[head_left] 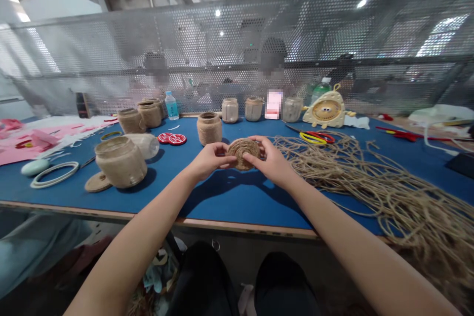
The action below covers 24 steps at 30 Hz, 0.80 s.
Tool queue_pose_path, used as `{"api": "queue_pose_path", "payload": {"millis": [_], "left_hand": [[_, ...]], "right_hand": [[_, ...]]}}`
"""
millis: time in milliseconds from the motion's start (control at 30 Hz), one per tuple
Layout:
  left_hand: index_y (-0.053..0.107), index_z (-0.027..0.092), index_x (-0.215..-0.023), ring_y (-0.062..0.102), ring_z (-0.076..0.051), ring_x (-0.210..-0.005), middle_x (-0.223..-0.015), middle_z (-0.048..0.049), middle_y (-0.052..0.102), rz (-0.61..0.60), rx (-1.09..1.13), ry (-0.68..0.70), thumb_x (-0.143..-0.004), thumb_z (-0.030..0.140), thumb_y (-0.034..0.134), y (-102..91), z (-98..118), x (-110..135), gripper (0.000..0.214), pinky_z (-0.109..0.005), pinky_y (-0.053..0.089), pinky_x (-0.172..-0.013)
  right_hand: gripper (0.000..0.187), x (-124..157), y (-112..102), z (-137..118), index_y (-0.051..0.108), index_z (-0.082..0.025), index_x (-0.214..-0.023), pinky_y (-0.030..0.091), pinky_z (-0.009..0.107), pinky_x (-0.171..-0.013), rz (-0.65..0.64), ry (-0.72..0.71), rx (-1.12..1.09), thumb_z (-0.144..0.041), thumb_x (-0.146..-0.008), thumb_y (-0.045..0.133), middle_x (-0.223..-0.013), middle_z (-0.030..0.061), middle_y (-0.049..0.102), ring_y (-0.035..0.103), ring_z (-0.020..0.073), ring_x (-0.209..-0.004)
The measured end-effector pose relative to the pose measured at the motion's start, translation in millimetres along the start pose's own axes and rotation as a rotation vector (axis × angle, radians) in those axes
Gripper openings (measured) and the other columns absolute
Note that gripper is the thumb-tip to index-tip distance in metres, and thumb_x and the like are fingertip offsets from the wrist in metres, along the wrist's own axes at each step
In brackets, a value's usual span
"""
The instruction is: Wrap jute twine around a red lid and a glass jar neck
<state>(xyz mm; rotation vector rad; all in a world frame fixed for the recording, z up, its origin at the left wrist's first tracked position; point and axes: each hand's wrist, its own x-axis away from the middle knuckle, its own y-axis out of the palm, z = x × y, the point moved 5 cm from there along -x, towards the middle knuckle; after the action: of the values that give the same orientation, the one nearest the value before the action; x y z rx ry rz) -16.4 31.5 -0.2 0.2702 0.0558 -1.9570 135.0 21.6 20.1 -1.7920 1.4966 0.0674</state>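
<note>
**Both hands gripping a jute coil**

The left hand and right hand are half-closed, their fingertips pinching opposite edges of the flat coil, which is lying between them above the blue worktable. Loose jute twine is sprawling right of the right hand. A twine-wrapped jar is standing just beyond the left hand, a larger wrapped jar is sitting further left, and yellow-and-red-handled scissors are lying beyond the right hand.

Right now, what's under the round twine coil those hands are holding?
Below the round twine coil lies the blue tabletop, darkened by shadow. The coil's underside is hidden, and the left hand and right hand cover its edges.
</note>
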Motion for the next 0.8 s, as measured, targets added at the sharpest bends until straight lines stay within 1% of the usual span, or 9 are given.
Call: {"api": "queue_pose_path", "payload": {"millis": [133, 233, 367, 467, 533, 600, 700, 800], "left_hand": [[0.048, 0.011, -0.068, 0.052, -0.005, -0.055, -0.062, 0.003, 0.054, -0.016, -0.038, 0.004, -0.056, 0.027, 0.073, 2.6, 1.3, 1.3, 0.032, -0.017, 0.039, -0.051], [0.048, 0.011, -0.066, 0.052, -0.006, -0.055, -0.061, 0.0029, 0.054, -0.014, -0.063, -0.007, -0.055, 0.027, 0.074, 4.0, 1.5, 2.3, 0.032, -0.019, 0.04, -0.053], [0.049, 0.011, -0.066, 0.053, -0.007, -0.056, -0.061, 0.0026, 0.054, -0.007, -0.081, -0.029, -0.053, 0.028, 0.075, 5.2, 1.2, 3.0, 0.033, -0.02, 0.042, -0.054], [0.052, 0.011, -0.066, 0.053, -0.007, -0.058, -0.062, 0.0016, 0.054, 0.016, -0.031, -0.058, -0.056, 0.036, 0.073, 5.3, 0.7, 3.1, 0.034, -0.021, 0.044, -0.056], [0.055, 0.011, -0.07, 0.055, -0.009, -0.062, -0.067, -0.0002, 0.055, 0.027, 0.004, -0.087, -0.06, 0.044, 0.068, 5.5, 0.2, 2.9, 0.037, -0.024, 0.047, -0.059], [0.056, 0.012, -0.076, 0.056, -0.01, -0.063, -0.07, -0.0011, 0.056, 0.03, 0.014, -0.109, -0.062, 0.049, 0.064, 5.5, -0.1, 2.6, 0.04, -0.026, 0.048, -0.06], [0.055, 0.013, -0.076, 0.055, -0.009, -0.061, -0.071, -0.0004, 0.056, 0.034, 0.007, -0.13, -0.061, 0.047, 0.066, 4.7, -0.3, 1.9, 0.038, -0.026, 0.049, -0.06], [0.054, 0.013, -0.078, 0.054, -0.008, -0.059, -0.072, -0.0007, 0.056, 0.025, -0.047, -0.16, -0.064, 0.045, 0.064, 3.8, -1.3, 1.5, 0.036, -0.027, 0.05, -0.063]], "right_hand": [[0.037, -1.7, 0.0, 1.8, 0.045, -0.021, -0.105, 0.047, 0.039, -0.08, 0.02, 0.01, 0.029, -0.036, -0.073, 0.057, -0.099, 0.0059, 0.06, 0.059, 0.0195, -0.089], [0.037, -2.6, 0.7, 3.9, 0.046, -0.02, -0.104, 0.047, 0.04, -0.08, 0.022, 0.019, 0.037, -0.036, -0.072, 0.057, -0.1, 0.0065, 0.06, 0.059, 0.0198, -0.089], [0.037, -3.1, 1.9, 8.8, 0.047, -0.019, -0.103, 0.048, 0.039, -0.08, 0.006, 0.08, 0.016, -0.034, -0.071, 0.058, -0.101, 0.0078, 0.061, 0.06, 0.0199, -0.089], [0.037, -3.4, 3.2, 11.7, 0.047, -0.019, -0.103, 0.049, 0.039, -0.075, -0.009, 0.106, -0.032, -0.034, -0.071, 0.059, -0.098, 0.0082, 0.061, 0.061, 0.0196, -0.084], [0.037, -3.6, 3.9, 12.9, 0.047, -0.019, -0.103, 0.05, 0.038, -0.073, -0.01, 0.106, -0.051, -0.033, -0.07, 0.059, -0.096, 0.0081, 0.062, 0.061, 0.0197, -0.082], [0.037, -3.9, 4.1, 13.6, 0.047, -0.019, -0.102, 0.05, 0.038, -0.072, -0.004, 0.101, -0.059, -0.033, -0.07, 0.06, -0.095, 0.0079, 0.061, 0.061, 0.0198, -0.082], [0.037, -4.1, 4.3, 13.5, 0.048, -0.019, -0.102, 0.05, 0.038, -0.072, -0.004, 0.108, -0.077, -0.033, -0.069, 0.06, -0.094, 0.0075, 0.062, 0.061, 0.0196, -0.082], [0.036, -3.4, 5.5, 13.3, 0.047, -0.02, -0.103, 0.05, 0.034, -0.071, -0.033, 0.166, -0.066, -0.032, -0.071, 0.058, -0.098, 0.0074, 0.061, 0.06, 0.0181, -0.084]]}}
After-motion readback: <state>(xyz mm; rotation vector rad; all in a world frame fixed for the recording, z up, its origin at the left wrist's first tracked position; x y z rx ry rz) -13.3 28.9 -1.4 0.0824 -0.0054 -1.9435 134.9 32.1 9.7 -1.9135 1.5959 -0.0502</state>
